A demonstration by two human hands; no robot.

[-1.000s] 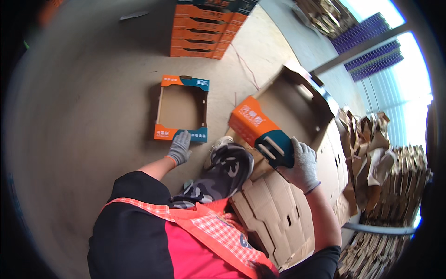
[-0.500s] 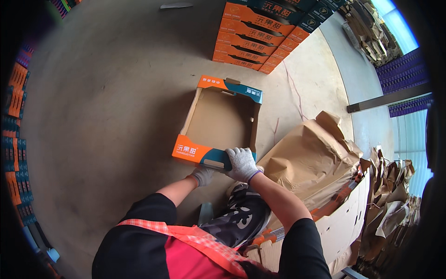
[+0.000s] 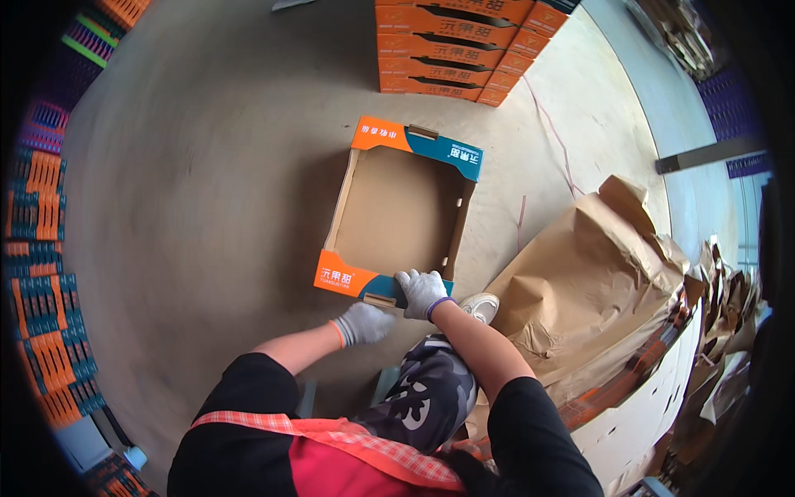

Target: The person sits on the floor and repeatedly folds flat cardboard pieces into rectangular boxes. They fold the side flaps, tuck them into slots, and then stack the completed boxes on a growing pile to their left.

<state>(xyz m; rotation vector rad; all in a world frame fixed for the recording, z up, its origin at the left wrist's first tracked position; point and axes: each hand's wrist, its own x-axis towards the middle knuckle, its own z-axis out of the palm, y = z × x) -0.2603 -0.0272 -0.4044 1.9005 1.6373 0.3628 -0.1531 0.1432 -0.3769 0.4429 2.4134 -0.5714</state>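
Note:
An open, shallow cardboard tray box (image 3: 397,215) with orange and teal outer walls lies on the concrete floor in front of me. My right hand (image 3: 421,291), in a white glove, grips the top of its near wall at the teal end. My left hand (image 3: 362,323), also gloved, sits just below that near wall by its slot handle, fingers curled against the box's underside edge. The tray's inside is bare brown cardboard.
A stack of matching orange boxes (image 3: 447,50) stands at the far side. Crumpled brown paper over flat cardboard sheets (image 3: 588,290) lies to my right. Stacked orange and blue crates (image 3: 41,273) line the left. My shoe (image 3: 480,308) is beside the box.
The folded box that my right hand held a second ago is gone from it; both hands have come together on the near wall of the open tray, which now lies closer.

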